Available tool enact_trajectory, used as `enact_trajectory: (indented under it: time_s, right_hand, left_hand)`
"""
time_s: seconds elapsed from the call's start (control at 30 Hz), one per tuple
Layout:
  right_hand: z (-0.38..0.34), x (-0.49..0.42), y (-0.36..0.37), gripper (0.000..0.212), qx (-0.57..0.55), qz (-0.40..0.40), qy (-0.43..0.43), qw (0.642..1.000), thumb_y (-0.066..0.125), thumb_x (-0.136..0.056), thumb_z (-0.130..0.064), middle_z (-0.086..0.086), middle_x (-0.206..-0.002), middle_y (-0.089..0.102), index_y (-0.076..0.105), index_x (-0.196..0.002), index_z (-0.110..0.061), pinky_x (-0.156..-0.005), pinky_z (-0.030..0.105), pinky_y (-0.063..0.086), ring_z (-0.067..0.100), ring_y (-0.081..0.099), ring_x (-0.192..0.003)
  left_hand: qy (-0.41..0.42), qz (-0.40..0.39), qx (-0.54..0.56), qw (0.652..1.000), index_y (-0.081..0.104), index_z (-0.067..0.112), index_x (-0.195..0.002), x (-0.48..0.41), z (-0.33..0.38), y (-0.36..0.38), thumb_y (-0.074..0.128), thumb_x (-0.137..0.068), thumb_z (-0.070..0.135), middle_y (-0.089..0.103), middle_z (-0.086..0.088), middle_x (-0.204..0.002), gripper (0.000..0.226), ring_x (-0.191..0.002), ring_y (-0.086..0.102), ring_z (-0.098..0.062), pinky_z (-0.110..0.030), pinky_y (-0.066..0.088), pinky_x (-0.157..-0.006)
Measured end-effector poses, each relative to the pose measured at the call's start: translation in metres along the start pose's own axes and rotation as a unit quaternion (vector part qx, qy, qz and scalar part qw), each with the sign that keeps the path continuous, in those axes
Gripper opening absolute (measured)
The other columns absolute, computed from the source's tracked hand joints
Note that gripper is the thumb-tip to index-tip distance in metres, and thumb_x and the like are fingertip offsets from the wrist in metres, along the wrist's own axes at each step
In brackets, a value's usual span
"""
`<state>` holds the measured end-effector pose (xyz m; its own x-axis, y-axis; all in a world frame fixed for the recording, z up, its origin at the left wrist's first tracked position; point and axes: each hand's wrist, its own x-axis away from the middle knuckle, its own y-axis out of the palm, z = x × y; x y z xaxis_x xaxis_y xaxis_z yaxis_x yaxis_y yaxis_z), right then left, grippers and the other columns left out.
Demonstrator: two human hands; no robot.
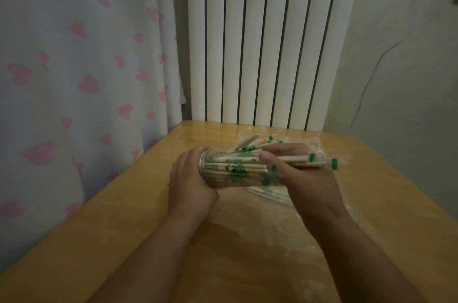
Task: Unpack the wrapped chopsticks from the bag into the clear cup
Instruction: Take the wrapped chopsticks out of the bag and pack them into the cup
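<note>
A clear cup (224,182) lies on its side above the wooden table (138,228), its base to the left and its mouth to the right. It is packed with wrapped chopsticks (238,168) printed in green. My left hand (189,182) grips the cup's base end. My right hand (302,178) curls round the chopstick ends that stick out of the mouth. A clear plastic bag (285,233) lies flat under both hands. More wrapped chopsticks (250,142) lie behind the cup, and a few chopsticks (270,194) lie below it.
A white radiator (267,39) stands behind the table's far edge. A pale curtain with pink hearts (81,67) hangs at the left, close to the table's left edge. A bare wall (406,67) is at the right.
</note>
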<state>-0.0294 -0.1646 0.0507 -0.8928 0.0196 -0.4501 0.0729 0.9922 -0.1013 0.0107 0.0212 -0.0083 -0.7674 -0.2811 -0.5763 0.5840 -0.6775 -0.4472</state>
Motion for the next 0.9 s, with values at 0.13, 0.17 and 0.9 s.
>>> enact_trajectory:
  time_s: [0.13,0.17,0.9]
  right_hand:
    - [-0.004,0.000,-0.004,0.016,-0.124,0.034,-0.031,0.991,0.052,-0.083,-0.017,0.009,-0.090,0.061,0.060,-0.094,-0.009,-0.049,0.014,0.048,0.003,0.064,-0.064]
    - [-0.003,-0.001,-0.004,0.011,-0.121,0.062,-0.047,0.990,0.052,-0.080,-0.015,0.010,-0.087,0.059,0.058,-0.089,-0.014,-0.050,0.022,0.051,0.011,0.064,-0.068]
    - [0.013,0.003,0.014,0.036,0.147,0.079,-0.181,0.969,0.033,-0.097,-0.034,-0.012,-0.082,0.062,0.067,-0.087,-0.026,-0.061,0.027,0.048,0.006,0.058,-0.078]
  left_hand:
    - [0.001,-0.001,0.002,1.000,0.049,0.033,-0.130,0.000,-0.001,0.000,0.083,-0.055,-0.001,0.042,0.020,-0.114,0.089,-0.115,0.041,-0.011,-0.028,0.038,-0.095]
    - [0.006,0.002,0.002,1.000,0.050,0.032,-0.130,0.000,0.000,0.000,0.082,-0.055,-0.001,0.042,0.020,-0.113,0.088,-0.114,0.041,-0.010,-0.028,0.037,-0.094]
    - [-0.001,0.003,-0.009,1.000,0.049,0.032,-0.130,0.000,0.003,0.000,0.082,-0.057,0.000,0.042,0.019,-0.114,0.087,-0.113,0.040,-0.009,-0.025,0.036,-0.092]
